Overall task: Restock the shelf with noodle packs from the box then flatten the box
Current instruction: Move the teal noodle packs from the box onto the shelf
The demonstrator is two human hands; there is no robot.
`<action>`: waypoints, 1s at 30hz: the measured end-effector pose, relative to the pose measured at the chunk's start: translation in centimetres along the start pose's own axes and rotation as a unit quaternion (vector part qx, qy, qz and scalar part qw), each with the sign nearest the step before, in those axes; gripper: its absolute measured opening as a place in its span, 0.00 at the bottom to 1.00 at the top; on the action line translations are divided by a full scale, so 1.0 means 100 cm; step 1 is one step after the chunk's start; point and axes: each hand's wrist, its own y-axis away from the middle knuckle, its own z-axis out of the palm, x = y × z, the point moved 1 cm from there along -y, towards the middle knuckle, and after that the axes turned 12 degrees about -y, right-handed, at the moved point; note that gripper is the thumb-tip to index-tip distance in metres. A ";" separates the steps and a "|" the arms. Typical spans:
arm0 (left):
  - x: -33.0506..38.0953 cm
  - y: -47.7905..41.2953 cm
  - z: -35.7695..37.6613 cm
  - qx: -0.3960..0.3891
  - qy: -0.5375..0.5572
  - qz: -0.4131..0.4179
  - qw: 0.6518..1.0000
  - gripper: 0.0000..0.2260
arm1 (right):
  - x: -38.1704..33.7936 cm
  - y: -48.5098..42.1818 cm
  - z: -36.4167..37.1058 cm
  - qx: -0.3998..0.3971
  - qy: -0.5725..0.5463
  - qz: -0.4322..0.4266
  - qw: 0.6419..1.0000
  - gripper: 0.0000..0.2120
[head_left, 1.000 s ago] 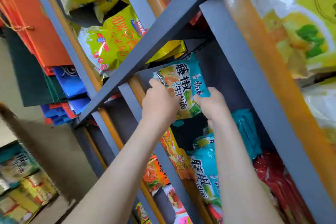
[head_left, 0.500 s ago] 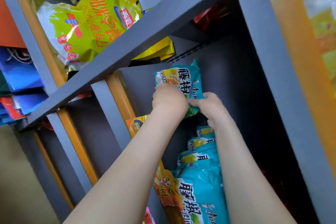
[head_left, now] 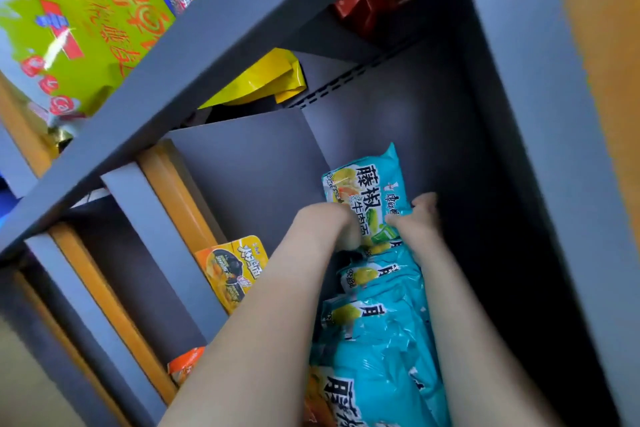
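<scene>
Both hands hold one teal noodle pack [head_left: 363,184] upright inside the grey shelf [head_left: 221,45] compartment.

- The left hand [head_left: 337,224] grips the pack's lower left edge. Its fingers curl in against the wrapper, and the fingertips are hidden.
- The right hand [head_left: 417,220] pinches the lower right edge. The thumb lies on the printed face and the fingers wrap behind the pack.
- The pack's printed face points toward the camera, and its top edge rises above both hands.
- Directly below the grip, toward the person, a row of teal packs [head_left: 381,322] stands front to back between the two forearms. The held pack touches the rearmost one.
- Left of the grip, a grey divider panel [head_left: 249,170] closes the compartment.
- Beyond the panel, lower left of the grip, sits an orange pack [head_left: 232,270].
- Above and left of the grip, on the upper level, lie yellow-green bags [head_left: 86,31].
- High above the grip sits a red pack [head_left: 370,3].
</scene>
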 end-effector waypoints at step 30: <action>-0.032 0.294 0.069 0.557 0.250 -0.188 0.770 0.08 | -0.088 0.245 0.010 -0.277 -0.096 -0.273 0.916 0.20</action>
